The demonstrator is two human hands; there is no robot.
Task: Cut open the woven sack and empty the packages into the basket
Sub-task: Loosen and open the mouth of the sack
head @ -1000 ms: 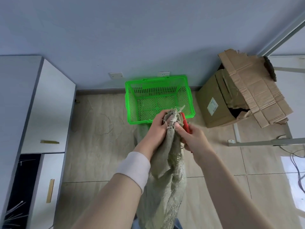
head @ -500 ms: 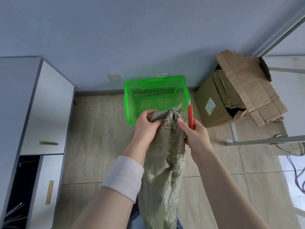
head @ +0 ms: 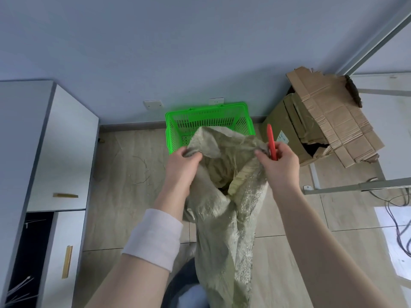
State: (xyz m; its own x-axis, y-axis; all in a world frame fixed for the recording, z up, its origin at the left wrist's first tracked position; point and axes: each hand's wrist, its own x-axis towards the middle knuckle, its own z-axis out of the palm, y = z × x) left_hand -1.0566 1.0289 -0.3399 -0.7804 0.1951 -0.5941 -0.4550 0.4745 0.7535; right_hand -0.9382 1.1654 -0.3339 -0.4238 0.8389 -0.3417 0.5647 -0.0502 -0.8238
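Big white cabinet (head: 64, 156) stands well left of the green basket (head: 170, 134), and a battered cardboard box (head: 329, 121) sits just to the basket's right. Now the woven sack (head: 224, 230): it hangs upright on the near side of the basket, mouth pulled wide open, its top edge overlapping the basket's near rim from this angle. The left hand (head: 181, 167), with a white wristband (head: 153, 236) on its forearm, grips the sack's rim towards the basket's left corner, fingers curled over the fabric. The right hand (head: 279, 165) pinches the opposite rim below the basket's right corner, and it also holds a red cutter (head: 271, 138) pointing up beside the basket's right wall. A pale yellowish edge shows inside the mouth; can't tell what it is.
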